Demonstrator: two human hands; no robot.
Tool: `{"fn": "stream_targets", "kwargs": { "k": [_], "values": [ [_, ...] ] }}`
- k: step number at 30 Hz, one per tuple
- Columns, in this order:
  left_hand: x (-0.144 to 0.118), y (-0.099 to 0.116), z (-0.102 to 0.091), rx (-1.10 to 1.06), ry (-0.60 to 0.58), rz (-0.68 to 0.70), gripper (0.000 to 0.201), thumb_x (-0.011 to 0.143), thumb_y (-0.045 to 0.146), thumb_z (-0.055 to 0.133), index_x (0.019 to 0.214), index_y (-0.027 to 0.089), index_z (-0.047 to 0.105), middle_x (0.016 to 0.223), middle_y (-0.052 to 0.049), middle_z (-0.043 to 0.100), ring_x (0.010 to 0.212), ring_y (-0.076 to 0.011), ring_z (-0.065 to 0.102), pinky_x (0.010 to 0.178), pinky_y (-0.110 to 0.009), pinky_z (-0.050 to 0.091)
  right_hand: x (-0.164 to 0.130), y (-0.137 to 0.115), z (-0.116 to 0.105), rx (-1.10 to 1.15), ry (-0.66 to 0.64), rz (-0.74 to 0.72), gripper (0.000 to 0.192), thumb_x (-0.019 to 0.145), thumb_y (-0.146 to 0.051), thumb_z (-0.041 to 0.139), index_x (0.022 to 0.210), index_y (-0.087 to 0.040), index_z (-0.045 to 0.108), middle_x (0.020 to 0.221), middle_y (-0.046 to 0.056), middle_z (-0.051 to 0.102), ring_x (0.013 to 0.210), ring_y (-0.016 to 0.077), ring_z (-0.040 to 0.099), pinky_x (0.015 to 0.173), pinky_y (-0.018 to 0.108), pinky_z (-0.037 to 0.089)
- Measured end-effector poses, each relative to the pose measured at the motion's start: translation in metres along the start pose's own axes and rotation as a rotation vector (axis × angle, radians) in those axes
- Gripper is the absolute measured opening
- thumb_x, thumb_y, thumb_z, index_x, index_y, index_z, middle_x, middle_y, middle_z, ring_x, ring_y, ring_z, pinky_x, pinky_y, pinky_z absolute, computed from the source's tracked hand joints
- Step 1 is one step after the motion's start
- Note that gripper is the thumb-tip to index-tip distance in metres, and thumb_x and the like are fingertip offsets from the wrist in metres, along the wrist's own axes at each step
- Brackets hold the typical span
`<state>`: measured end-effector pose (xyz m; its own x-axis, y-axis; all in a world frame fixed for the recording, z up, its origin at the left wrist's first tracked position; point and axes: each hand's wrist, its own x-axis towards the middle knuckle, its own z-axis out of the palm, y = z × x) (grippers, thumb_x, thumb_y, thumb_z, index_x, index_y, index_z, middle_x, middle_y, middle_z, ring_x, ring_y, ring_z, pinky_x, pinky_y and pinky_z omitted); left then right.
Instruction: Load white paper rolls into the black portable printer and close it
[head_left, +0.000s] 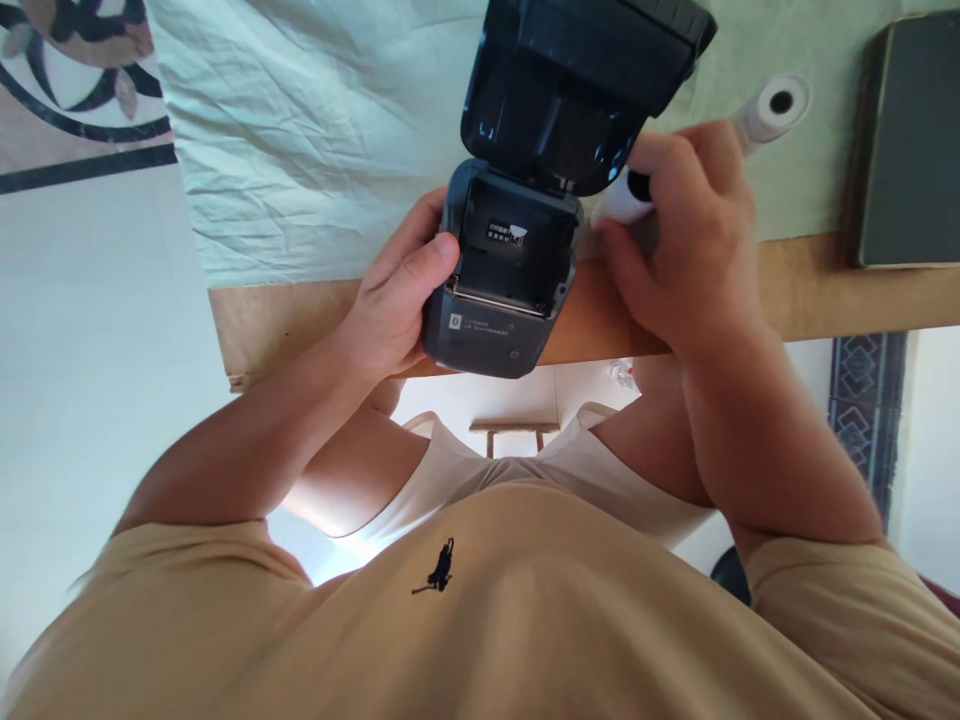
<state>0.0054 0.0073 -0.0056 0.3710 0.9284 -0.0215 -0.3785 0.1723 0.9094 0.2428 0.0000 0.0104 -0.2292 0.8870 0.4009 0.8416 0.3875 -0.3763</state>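
While the printer sits at the near edge of the tabletop, lid swung fully open and standing up behind its body, both my hands are on the job. Left of the printer: patterned floor and a pale green cloth covering most of the tabletop, wrinkled. My left hand clamps the printer's left side, thumb hooked over the rim of the open bay, fingers wrapped behind the body. Bay itself shows a small label on its back wall and a metal strip along the front edge; I see no roll seated in it. Just right of the printer, my right hand is closed around a white paper roll, dark core end facing the printer, roll touching or nearly touching the printer's right side, can't tell which. Further right of the printer, a second white roll lies on the cloth, core hole visible. Far right of the printer, a dark flat book-like thing rests at the tabletop edge. My tan shirt fills the view below the printer.
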Motion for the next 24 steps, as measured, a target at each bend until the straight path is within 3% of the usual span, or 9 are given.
{"fn": "stream_targets", "kwargs": {
  "k": [3, 6, 10, 13, 19, 21, 24],
  "values": [
    [-0.001, 0.006, 0.003, 0.060, 0.047, -0.054, 0.041, 0.093, 0.057, 0.056, 0.115, 0.024, 0.067, 0.104, -0.004, 0.072, 0.087, -0.0176, 0.069, 0.060, -0.027, 0.051, 0.000, 0.006, -0.005, 0.057, -0.069, -0.036, 0.049, 0.086, -0.012, 0.055, 0.133, -0.024, 0.057, 0.116, 0.010, 0.062, 0.110, 0.0208, 0.062, 0.100, 0.041, 0.052],
    [-0.003, 0.011, 0.007, 0.073, 0.062, -0.079, 0.040, 0.093, 0.057, 0.058, 0.114, 0.024, 0.066, 0.104, -0.003, 0.071, 0.092, -0.0195, 0.071, 0.062, -0.027, 0.050, 0.001, 0.010, -0.008, 0.101, -0.059, -0.078, 0.050, 0.081, -0.007, 0.054, 0.128, -0.024, 0.057, 0.112, 0.008, 0.063, 0.106, 0.0193, 0.063, 0.095, 0.038, 0.052],
    [-0.003, 0.012, 0.006, 0.038, 0.023, -0.061, 0.040, 0.094, 0.055, 0.057, 0.115, 0.023, 0.066, 0.100, -0.003, 0.071, 0.080, -0.0168, 0.068, 0.062, -0.029, 0.049, 0.002, 0.010, -0.006, 0.173, -0.038, -0.129, 0.019, 0.084, -0.019, 0.064, 0.102, -0.024, 0.059, 0.092, 0.004, 0.064, 0.089, 0.0161, 0.061, 0.083, 0.035, 0.050],
    [-0.002, 0.009, 0.005, 0.005, 0.033, -0.048, 0.037, 0.097, 0.053, 0.054, 0.113, 0.022, 0.067, 0.094, -0.002, 0.069, 0.076, -0.0148, 0.066, 0.060, -0.027, 0.048, 0.002, 0.009, -0.004, 0.154, -0.041, -0.111, 0.013, 0.085, -0.019, 0.064, 0.097, -0.023, 0.059, 0.089, 0.004, 0.064, 0.081, 0.0137, 0.058, 0.076, 0.033, 0.049],
    [0.000, 0.003, 0.002, 0.002, 0.019, -0.007, 0.042, 0.093, 0.057, 0.057, 0.115, 0.023, 0.067, 0.094, -0.003, 0.069, 0.074, -0.0158, 0.067, 0.059, -0.028, 0.050, -0.001, 0.011, -0.003, 0.028, 0.078, -0.103, 0.036, 0.077, -0.006, 0.063, 0.107, -0.024, 0.068, 0.098, 0.007, 0.049, 0.099, 0.0178, 0.056, 0.092, 0.039, 0.049],
    [0.000, 0.003, 0.003, -0.030, 0.022, -0.012, 0.037, 0.095, 0.054, 0.056, 0.111, 0.023, 0.068, 0.090, -0.002, 0.068, 0.072, -0.0146, 0.066, 0.058, -0.027, 0.051, -0.003, 0.012, -0.004, 0.019, 0.047, -0.093, 0.045, 0.074, -0.003, 0.059, 0.112, -0.025, 0.068, 0.097, 0.007, 0.046, 0.098, 0.0180, 0.055, 0.093, 0.040, 0.049],
    [0.000, 0.004, 0.004, -0.056, 0.051, -0.042, 0.035, 0.095, 0.051, 0.057, 0.110, 0.021, 0.068, 0.087, -0.001, 0.067, 0.068, -0.0129, 0.065, 0.055, -0.025, 0.049, -0.004, 0.014, -0.006, 0.035, -0.011, -0.076, 0.061, 0.073, -0.002, 0.057, 0.130, -0.023, 0.056, 0.109, 0.009, 0.053, 0.106, 0.0196, 0.057, 0.097, 0.041, 0.049]
  ]
}}
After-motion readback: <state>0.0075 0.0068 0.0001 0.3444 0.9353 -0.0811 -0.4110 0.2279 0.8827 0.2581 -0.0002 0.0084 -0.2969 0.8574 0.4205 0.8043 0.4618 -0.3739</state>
